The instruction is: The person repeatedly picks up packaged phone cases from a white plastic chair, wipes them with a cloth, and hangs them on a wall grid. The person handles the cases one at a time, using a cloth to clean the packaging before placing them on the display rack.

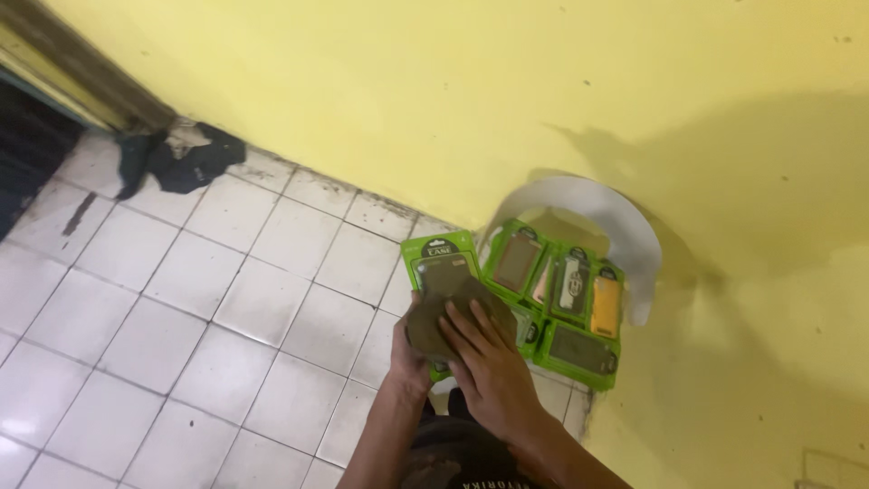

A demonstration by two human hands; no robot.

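Observation:
My left hand [409, 355] holds a green phone-case package [441, 256] from below, near its lower edge. My right hand [489, 362] presses a brownish-grey cloth [445, 312] flat against the front of that package. Both hands are over the tiled floor [208, 317], close to the yellow wall [507, 100]. Just to the right, several more green phone-case packages [566, 299] lie in a pile beside the wall.
A curved white plastic piece [625, 222] arches over the pile of packages. A dark crumpled cloth [186, 161] lies in the far corner of the floor. A dark doorway [27, 149] opens at the left. My knee shows at the bottom edge.

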